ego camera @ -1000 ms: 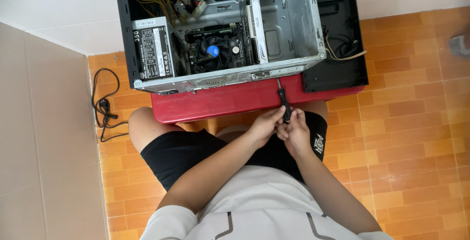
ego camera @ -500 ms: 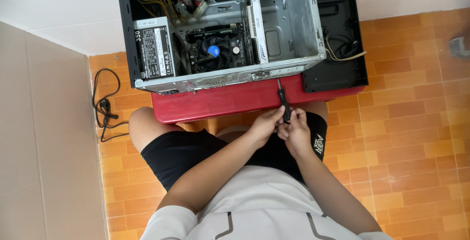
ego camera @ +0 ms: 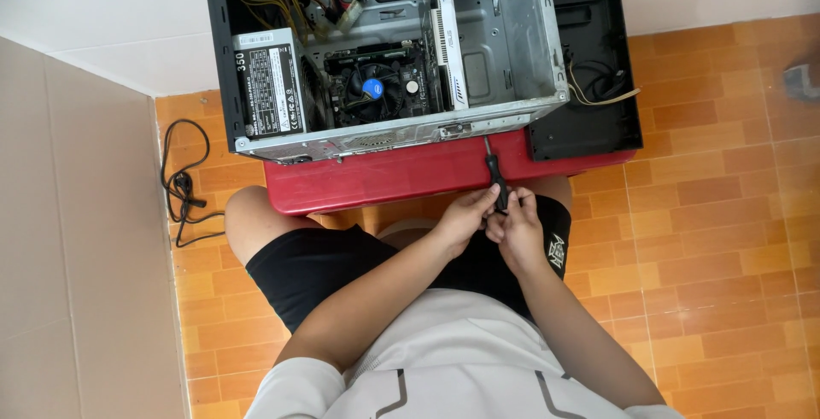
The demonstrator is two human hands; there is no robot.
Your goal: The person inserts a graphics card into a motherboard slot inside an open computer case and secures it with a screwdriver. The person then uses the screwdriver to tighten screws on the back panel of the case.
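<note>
**Inspector:** Item in hand is a screwdriver (ego camera: 495,181), black handle, thin metal shaft. It sits upright between the two hands, just below the front edge of the red table (ego camera: 384,184), with its tip pointing up toward the lower rim of the open computer case (ego camera: 401,133).

**Assistant:** State of the grip?

**Inspector:** Left hand (ego camera: 465,214) is closed around the handle from the side. Right hand (ego camera: 517,229) is curled against the lower end of the handle, its fingers bunched there. Whether the right holds something small besides, I cannot tell.

**Assistant:** Handling?

**Inspector:** By my judgement light and rigid, not fragile. The handle is the place to hold it; the bare shaft looks thin and likely slick.

**Assistant:** Surroundings?

**Inspector:** The case lies on its side on the table, panel off. Inside: a grey power supply (ego camera: 269,86) at left, a cooler fan (ego camera: 371,90) mid-board, a white expansion card (ego camera: 451,43) standing on edge, yellow wiring above. A black panel (ego camera: 589,86) lies just right of the case. A black cable (ego camera: 184,188) lies coiled on the orange tiled floor (ego camera: 717,214), well apart.
</note>
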